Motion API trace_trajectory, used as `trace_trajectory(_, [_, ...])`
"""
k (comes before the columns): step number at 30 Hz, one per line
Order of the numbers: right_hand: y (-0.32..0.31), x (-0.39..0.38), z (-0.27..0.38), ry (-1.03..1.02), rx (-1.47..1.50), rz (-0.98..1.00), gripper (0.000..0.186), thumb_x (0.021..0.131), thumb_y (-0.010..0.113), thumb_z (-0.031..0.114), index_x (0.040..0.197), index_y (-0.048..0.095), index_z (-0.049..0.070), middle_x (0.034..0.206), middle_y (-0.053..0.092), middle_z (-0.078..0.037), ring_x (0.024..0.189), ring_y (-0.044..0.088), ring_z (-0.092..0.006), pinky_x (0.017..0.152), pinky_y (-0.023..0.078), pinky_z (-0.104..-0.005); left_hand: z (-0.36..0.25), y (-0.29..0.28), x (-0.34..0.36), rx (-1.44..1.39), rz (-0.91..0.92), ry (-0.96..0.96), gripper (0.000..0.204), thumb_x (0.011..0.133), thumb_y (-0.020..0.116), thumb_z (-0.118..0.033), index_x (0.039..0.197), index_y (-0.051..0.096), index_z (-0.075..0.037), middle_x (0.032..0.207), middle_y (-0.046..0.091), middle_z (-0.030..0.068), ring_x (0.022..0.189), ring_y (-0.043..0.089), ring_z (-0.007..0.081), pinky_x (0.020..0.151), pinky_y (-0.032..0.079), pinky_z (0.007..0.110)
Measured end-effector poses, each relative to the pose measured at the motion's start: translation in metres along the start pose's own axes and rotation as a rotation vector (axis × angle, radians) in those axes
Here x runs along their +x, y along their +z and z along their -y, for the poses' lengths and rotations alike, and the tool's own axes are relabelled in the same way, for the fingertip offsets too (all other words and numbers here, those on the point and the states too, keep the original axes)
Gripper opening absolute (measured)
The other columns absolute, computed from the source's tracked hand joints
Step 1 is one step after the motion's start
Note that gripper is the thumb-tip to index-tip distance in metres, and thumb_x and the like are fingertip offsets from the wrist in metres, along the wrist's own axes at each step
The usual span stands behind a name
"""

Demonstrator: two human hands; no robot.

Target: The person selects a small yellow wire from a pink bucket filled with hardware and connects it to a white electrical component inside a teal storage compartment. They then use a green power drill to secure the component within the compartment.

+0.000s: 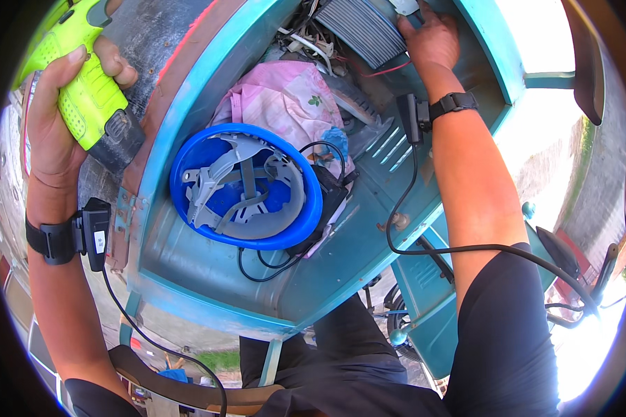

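At the far left, my left hand [52,132] is wrapped round the grip of a bright yellow-green cordless power tool [94,104] with a black base. The tool's upper end runs out of view. My right hand [435,43] reaches into the far end of a teal metal box [257,299], its fingers curled beside a small pale piece [403,5] at the upper edge. Whatever those fingers grip is mostly hidden. Close to that hand lies a ridged grey-blue block [362,31], with a thin red wire below it.
A blue hard hat [295,233] lies upside down in the box, against a pink cloth bag [278,90] and black cables. Tangled wires [306,43] sit behind the bag. A black cable [466,248] runs from my right wrist strap across the box's right edge.
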State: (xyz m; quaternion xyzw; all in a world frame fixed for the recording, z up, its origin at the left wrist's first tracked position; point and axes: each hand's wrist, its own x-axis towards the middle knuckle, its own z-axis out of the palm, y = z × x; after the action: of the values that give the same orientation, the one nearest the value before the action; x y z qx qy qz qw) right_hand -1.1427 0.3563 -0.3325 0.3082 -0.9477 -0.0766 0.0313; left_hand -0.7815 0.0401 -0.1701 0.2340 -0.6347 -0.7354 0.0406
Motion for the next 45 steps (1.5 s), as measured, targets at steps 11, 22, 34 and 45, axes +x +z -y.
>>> trace_trajectory(11, [0.004, -0.002, 0.001, 0.008, 0.064, -0.094, 0.058, 0.087, 0.070, 0.046, 0.134, 0.063, 0.013, 0.132, 0.065, -0.007, 0.127, 0.051, -0.0292, 0.114, 0.038, -0.0372, 0.000, 0.000, 0.001, 0.018, 0.004, 0.006, 0.038, 0.100, 0.054, -0.034, 0.117, 0.062, 0.000, 0.093, 0.068, 0.0083, 0.091, 0.069, 0.0200, 0.088, 0.055, 0.032])
trace_trajectory(22, [-0.004, -0.004, 0.003, 0.097, 0.238, -0.101, 0.061, 0.080, 0.078, 0.041, 0.133, 0.064, 0.015, 0.129, 0.062, -0.016, 0.122, 0.056, -0.0320, 0.107, 0.045, -0.0400, 0.000, 0.000, 0.001, 0.008, -0.003, 0.005, 0.038, 0.099, 0.054, -0.034, 0.115, 0.063, 0.000, 0.094, 0.068, 0.0084, 0.091, 0.069, 0.0203, 0.088, 0.055, 0.033])
trace_trajectory(34, [-0.003, -0.004, 0.004, 0.074, 0.217, -0.123, 0.061, 0.080, 0.078, 0.042, 0.132, 0.064, 0.015, 0.122, 0.063, -0.018, 0.118, 0.058, -0.0339, 0.104, 0.048, -0.0408, -0.004, 0.001, 0.001, -0.003, -0.008, -0.022, 0.037, 0.098, 0.056, -0.032, 0.117, 0.062, 0.000, 0.095, 0.068, 0.0089, 0.091, 0.069, 0.0204, 0.087, 0.056, 0.033])
trace_trajectory(45, [0.017, -0.003, -0.009, 0.023, 0.209, -0.185, 0.061, 0.079, 0.079, 0.043, 0.133, 0.064, 0.018, 0.126, 0.065, -0.013, 0.118, 0.059, -0.0308, 0.103, 0.049, -0.0399, -0.059, 0.123, -0.056, 0.313, 0.019, -0.139, 0.044, 0.087, 0.062, -0.012, 0.128, 0.053, 0.001, 0.098, 0.066, 0.0098, 0.094, 0.065, 0.0210, 0.090, 0.053, 0.036])
